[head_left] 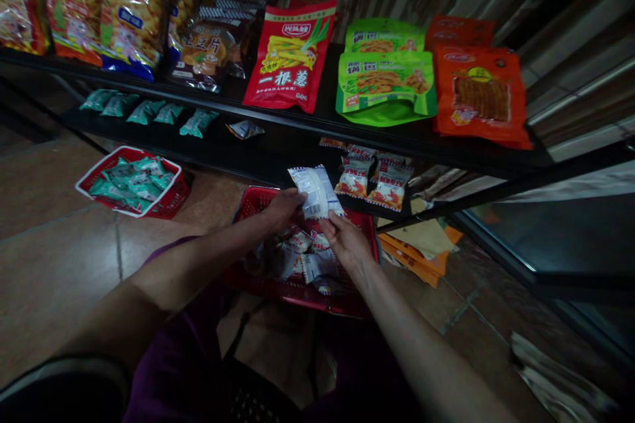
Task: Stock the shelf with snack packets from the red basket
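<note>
White packet (317,192) bridges left hand (284,209) and right hand (348,243).

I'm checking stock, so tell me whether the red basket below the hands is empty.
Not empty: several small snack packets lie inside the red basket. How deep they go, I cannot tell.

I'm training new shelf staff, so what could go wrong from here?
The white packet is pinched near its edges by the left hand and right hand, so it might slip into the red basket below.

The orange-and-white packets sit near the front edge of the lower shelf, close to the held packet; a careless nudge could knock one off.
</note>
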{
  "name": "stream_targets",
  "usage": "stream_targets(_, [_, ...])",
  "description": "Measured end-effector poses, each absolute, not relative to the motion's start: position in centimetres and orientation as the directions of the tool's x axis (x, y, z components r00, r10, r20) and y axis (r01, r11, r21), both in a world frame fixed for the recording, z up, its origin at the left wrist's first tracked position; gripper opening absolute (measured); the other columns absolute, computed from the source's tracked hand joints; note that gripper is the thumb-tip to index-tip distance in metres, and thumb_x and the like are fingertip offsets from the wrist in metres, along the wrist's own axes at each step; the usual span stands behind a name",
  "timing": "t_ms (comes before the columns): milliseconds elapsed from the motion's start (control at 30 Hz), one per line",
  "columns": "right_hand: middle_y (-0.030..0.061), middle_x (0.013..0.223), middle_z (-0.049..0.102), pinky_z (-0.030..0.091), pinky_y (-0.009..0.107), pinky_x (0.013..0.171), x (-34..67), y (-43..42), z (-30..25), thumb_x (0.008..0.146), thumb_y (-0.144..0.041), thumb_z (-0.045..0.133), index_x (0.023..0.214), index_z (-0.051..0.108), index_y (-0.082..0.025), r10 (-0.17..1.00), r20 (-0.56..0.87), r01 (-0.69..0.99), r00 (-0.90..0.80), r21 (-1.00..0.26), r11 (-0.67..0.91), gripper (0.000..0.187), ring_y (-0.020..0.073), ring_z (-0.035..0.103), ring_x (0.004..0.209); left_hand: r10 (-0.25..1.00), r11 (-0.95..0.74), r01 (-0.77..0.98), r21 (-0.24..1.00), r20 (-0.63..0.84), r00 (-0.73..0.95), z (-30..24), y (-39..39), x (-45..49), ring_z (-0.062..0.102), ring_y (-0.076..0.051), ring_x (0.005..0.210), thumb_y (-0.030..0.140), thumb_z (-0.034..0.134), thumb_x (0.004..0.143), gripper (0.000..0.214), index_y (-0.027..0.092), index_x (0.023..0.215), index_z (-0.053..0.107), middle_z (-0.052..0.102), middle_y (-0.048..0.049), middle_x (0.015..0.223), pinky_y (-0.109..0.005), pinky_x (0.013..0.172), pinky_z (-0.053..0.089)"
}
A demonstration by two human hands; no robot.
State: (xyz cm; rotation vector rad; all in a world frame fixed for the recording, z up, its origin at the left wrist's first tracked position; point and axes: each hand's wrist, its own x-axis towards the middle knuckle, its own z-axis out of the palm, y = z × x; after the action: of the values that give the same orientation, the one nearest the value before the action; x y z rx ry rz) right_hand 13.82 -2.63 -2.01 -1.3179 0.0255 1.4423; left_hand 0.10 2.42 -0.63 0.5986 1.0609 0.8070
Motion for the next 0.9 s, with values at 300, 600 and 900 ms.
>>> stream_targets(300, [0.0006,0.062,0.066,0.058,0.019,0.06,13.8,-2.6,-1.3,0.079,-0.001,0.058,0.072,0.058,-0.013,0.687,-0.669,-0.677,0.285,-0.648,-0.35,0.014,0.0092,0.064,0.056,0.738,0.674,-0.38,0.633,-0.589,0.328,-0.7,2.1,0.6,0.057,-0.01,0.057,0.005,0.058,0.077,0.006,0.011,0.077,0.059,0.063,-0.0023,0.065,-0.021,0.064,0.048])
stream_targets(600, [0.0005,0.059,0.065,0.058,0.019,0.06,13.2,-2.8,-0.6,0.07,-0.001,0.068,0.063,0.054,-0.014,0.731,-0.625,-0.666,0.275,-0.672,-0.324,0.02,0.0101,0.064,0.055,0.743,0.669,-0.412,0.619,-0.577,0.339,-2.0,2.4,0.5,0.061,-0.012,0.068,0.007,0.056,0.08,0.007,0.01,0.081,0.062,0.067,-0.0047,0.075,-0.027,0.075,0.05])
stream_targets(900, [0.0026,0.07,0.07,0.056,0.021,0.062,13.3,-3.2,-1.1,0.063,-0.015,0.078,0.071,0.063,-0.014,0.814,-0.542,-0.562,0.21,-0.748,-0.353,0.017,0.0117,0.066,0.062,0.748,0.663,-0.336,0.669,-0.566,0.348,-1.1,2.5,-0.4,0.063,-0.015,0.078,0.003,0.05,0.08,0.018,0.014,0.09,0.061,0.066,-0.004,0.077,-0.026,0.074,0.049])
